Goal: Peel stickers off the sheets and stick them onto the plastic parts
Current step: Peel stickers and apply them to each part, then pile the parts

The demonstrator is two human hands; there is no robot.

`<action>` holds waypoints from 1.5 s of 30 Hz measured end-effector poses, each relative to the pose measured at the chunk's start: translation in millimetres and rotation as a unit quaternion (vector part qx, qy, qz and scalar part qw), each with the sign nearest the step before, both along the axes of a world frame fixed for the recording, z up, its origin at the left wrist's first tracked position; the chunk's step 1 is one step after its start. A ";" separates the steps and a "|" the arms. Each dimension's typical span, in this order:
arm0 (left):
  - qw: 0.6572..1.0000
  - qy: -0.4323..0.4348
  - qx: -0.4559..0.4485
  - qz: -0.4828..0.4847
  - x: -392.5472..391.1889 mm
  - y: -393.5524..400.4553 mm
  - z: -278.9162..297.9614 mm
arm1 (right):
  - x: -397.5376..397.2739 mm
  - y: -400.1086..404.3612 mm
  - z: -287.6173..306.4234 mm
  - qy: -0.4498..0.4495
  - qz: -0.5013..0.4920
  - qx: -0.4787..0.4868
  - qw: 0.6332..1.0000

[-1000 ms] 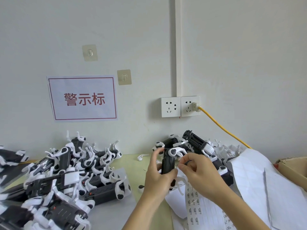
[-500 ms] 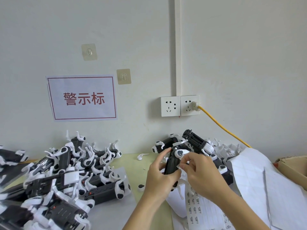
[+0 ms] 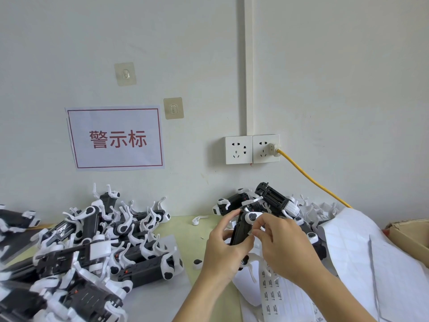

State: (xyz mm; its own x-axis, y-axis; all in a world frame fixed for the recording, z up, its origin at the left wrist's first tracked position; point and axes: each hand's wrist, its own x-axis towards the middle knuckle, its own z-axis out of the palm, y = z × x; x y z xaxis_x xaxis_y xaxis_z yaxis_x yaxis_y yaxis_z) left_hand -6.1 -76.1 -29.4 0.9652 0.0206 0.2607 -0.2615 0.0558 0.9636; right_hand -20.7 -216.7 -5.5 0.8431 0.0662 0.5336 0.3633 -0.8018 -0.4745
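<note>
My left hand (image 3: 222,249) grips a black and white plastic part (image 3: 241,228), held upright above the table. My right hand (image 3: 281,245) pinches a small sticker (image 3: 251,232) between thumb and forefinger, right against the side of the part. A sticker sheet (image 3: 276,296) with rows of small printed labels lies on the table under both hands. Whether the sticker touches the part I cannot tell.
A big pile of black and white parts (image 3: 88,249) fills the left of the table. A second pile (image 3: 274,203) lies behind my hands. Large white backing sheets (image 3: 371,259) spread to the right, beside a cardboard box (image 3: 411,235). A yellow cable (image 3: 311,180) hangs from the wall socket.
The part has tilted and turned a little in my left hand. My right hand has brought the sticker down and left, onto the part's side.
</note>
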 end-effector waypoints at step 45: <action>0.998 0.014 -0.056 0.004 0.2 4.6 1.5 | -10.5 6.1 0.9 -0.045 0.029 -0.055 0.997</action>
